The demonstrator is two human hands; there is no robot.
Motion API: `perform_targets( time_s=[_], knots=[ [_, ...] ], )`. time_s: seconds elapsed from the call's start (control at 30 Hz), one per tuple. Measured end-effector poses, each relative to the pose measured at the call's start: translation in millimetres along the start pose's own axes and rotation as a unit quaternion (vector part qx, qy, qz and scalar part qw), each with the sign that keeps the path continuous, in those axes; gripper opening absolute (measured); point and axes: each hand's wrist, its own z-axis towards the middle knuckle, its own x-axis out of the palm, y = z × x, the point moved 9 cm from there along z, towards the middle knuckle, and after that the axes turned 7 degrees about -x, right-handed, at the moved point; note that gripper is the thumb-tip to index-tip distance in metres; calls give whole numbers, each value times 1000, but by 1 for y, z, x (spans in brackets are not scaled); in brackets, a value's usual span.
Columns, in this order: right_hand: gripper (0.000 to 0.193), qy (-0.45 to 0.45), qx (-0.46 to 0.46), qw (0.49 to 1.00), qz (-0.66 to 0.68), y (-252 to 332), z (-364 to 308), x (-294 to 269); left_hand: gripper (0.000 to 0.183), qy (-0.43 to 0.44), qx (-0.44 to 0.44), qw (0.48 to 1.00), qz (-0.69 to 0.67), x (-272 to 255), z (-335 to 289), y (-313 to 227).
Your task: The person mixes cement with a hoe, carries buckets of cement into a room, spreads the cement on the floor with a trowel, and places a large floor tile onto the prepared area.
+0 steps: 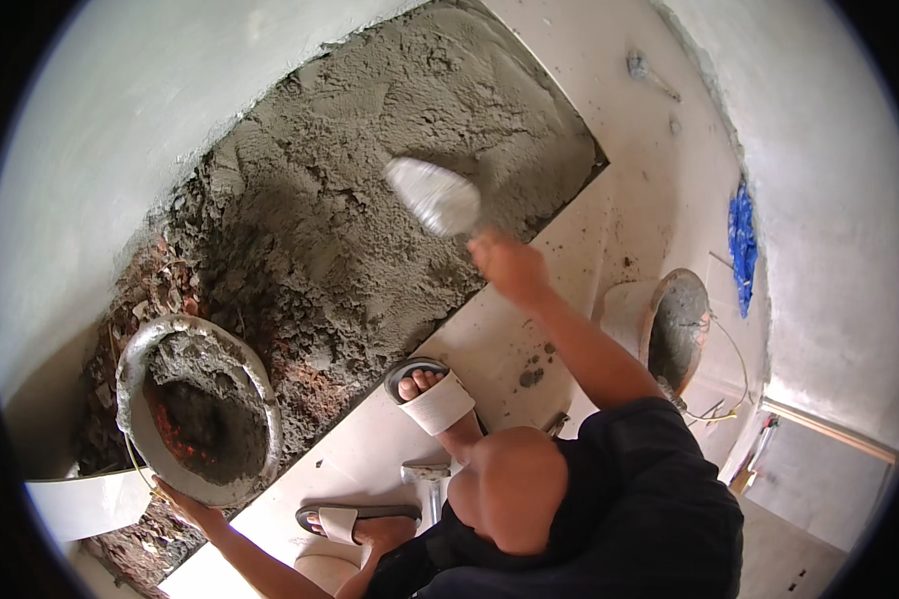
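My right hand is closed round the handle of a trowel, its pale metal blade slightly smeared by motion. The blade hangs over a bed of wet grey mortar, smoothed toward the far right and rough in the middle. At the lower left, my left hand grips the near edge of a mortar-crusted bucket. That bucket is tilted, its mouth facing me, with grey mortar clinging inside. Part of the left hand's fingers is hidden against the bucket.
Broken rubble borders the mortar on the left. A second bucket lies tilted at right, near a blue plastic scrap. Pale tiles carry my sandalled feet and a hammer-like tool. Walls stand at left and right.
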Motion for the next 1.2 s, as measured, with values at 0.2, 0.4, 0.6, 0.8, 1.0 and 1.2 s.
perform_targets(
  time_s=[0.2,0.4,0.6,0.8,1.0,1.2],
  knots=[
    [40,-6,239,970,-49,-145,27,-45,69,19,-31,998,-50,3,-5,2],
    [38,-16,148,989,22,-89,26,-52,68,32,12,998,-46,1,4,5],
    [34,-1,104,992,-73,-57,65,-62,71,21,-76,996,-36,1,12,14],
    [49,32,296,955,-3,-193,10,-60,73,29,-40,997,-61,5,3,5],
    [57,19,355,931,79,-241,-2,-33,69,20,-34,998,-41,-4,22,22],
    [58,41,323,942,85,-229,-10,-59,67,-13,276,937,213,-10,32,7]
  ],
)
